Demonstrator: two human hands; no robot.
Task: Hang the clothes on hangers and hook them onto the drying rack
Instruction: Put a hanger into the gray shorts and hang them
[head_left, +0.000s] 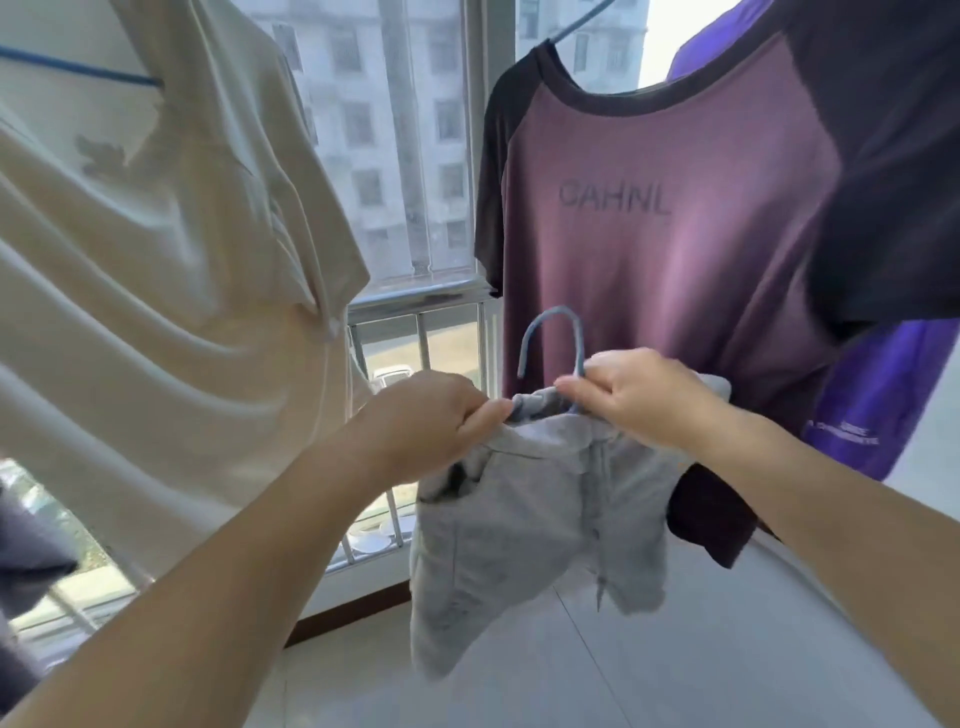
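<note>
Left hand (431, 415) pinches the waistband of the grey shorts (530, 525), fingers curled on the cloth. Right hand (639, 400) grips the same waistband together with the blue hanger (553, 338), whose hook stands free above. The shorts hang between both hands, over the floor. Behind: maroon T-shirt (670, 218) on the right, cream shirt (156, 260) on the left, both hung before the window (395, 145).

Bright daylight enters through the tall glass window (405, 156) ahead, washing the apartment block outside pale and hazy. The hanging maroon T-shirt with dark sleeves (665, 249) is backlit, glowing pinker at its middle. The glossy white tiled floor (675, 649) reflects soft light. Wide-angle distortion bends the forearms and edges; the picture is slightly soft throughout.
</note>
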